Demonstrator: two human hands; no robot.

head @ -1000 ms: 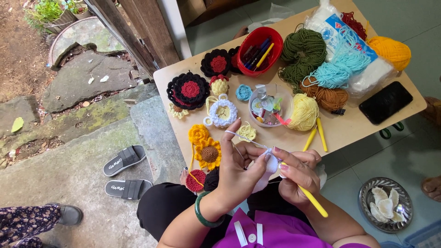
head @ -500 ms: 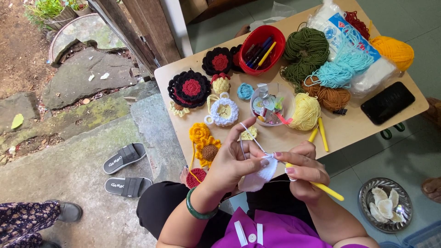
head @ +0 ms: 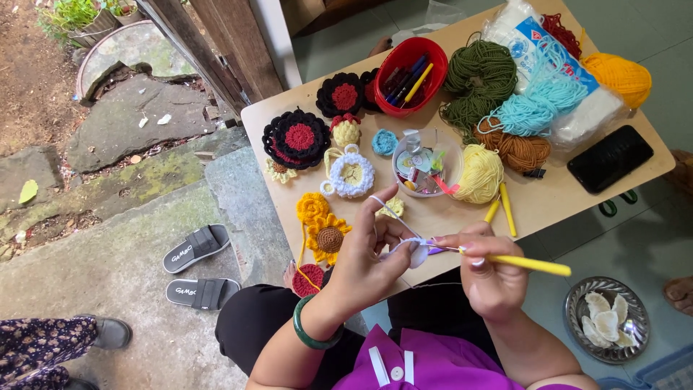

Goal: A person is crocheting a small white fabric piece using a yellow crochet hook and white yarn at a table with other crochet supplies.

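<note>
Your left hand (head: 368,256) pinches a small white crochet piece (head: 417,253) between thumb and fingers, with the thin white yarn (head: 390,211) looped over the raised forefinger so that it feeds under tension. Your right hand (head: 489,278) closes around a yellow crochet hook (head: 527,263), tip at the piece; both hands meet just above the near edge of the bench (head: 556,206). Within reach lie soft, ridged finished pieces: a sunflower (head: 328,237), a black-and-red rosette (head: 296,139). Behind them stand a clear round tub (head: 426,160), a pale yellow yarn ball (head: 480,173) and a glossy red bowl (head: 411,76) holding pens upright.
</note>
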